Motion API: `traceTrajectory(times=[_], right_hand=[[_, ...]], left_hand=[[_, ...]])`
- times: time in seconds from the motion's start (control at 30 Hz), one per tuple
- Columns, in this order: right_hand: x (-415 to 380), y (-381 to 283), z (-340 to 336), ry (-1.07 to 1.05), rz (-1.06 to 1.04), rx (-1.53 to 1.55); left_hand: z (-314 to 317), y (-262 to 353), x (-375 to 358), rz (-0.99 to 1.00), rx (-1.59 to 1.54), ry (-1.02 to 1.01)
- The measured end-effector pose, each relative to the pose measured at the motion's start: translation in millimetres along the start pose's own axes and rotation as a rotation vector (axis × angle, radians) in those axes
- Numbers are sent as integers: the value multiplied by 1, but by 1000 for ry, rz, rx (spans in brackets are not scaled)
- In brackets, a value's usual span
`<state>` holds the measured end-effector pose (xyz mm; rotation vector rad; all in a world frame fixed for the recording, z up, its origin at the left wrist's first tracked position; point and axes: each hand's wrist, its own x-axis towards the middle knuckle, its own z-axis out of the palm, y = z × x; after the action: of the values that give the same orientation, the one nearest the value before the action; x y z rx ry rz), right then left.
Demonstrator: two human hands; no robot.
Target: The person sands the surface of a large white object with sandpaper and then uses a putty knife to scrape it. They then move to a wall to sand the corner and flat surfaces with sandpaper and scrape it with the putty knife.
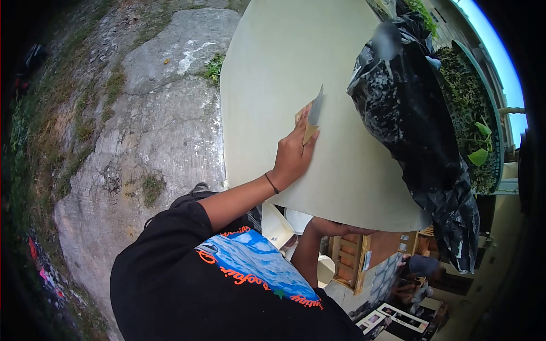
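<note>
My left hand, with a dark band at the wrist, is closed on a folded piece of sandpaper, brown on one side and grey on the other. It presses on the face of a large pale, smooth panel. At the panel's lower edge, my right hand holds the rim; its fingertips are partly hidden there. Crumpled black plastic sheeting lies along the panel's right side.
Cracked concrete with grass stretches along the left. Below the panel are a white container, a pale bucket and a wooden frame. People are in the lower right background. Plants stand at the right.
</note>
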<state>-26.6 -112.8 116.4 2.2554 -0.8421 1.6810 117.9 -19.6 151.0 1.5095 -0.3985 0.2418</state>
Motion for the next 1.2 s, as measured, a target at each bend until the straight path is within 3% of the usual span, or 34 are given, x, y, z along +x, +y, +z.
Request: traceTrajectory(times=[0.03,0.17,0.27,0.33,0.4,0.43,0.5,0.6,0.7,0.77,0.83,0.87,0.9,0.93,1.03,1.1,1.2], right_hand=[[-4,7,1,-17,13,-39],[22,-15,-4,9,40,189],[41,-31,-15,44,42,346],[40,-43,-20,-19,72,338],[39,-49,-16,-41,31,111],[41,-55,-14,-109,211,130],[39,-52,-17,-190,387,127],[36,-39,-13,48,226,604],[44,-38,-13,55,146,463],[48,-45,-19,-10,-101,175],[48,-43,-14,3,-70,166],[46,-40,-17,1,-43,144],[44,-44,-14,57,204,606],[41,-44,-15,58,205,605],[44,-46,-12,86,216,628],[44,-41,-19,22,-12,229],[40,-37,-14,17,-101,97]], left_hand=[[0,-5,1,37,11,-2],[7,-39,60,-215,127,129],[1,-35,70,-387,194,15],[8,-20,36,-160,91,132],[6,-25,26,-43,92,160],[4,-32,31,-22,114,136],[4,-42,46,-160,136,76],[-2,-61,82,-289,155,24],[0,-36,55,-213,115,85],[5,-37,31,-105,107,135],[7,-49,39,-20,107,184],[5,-58,52,-124,134,131],[3,-68,63,-228,160,76],[1,-75,75,-357,171,30],[5,-56,56,-267,153,102],[0,-41,25,-158,152,73],[3,-61,41,-128,207,93]])
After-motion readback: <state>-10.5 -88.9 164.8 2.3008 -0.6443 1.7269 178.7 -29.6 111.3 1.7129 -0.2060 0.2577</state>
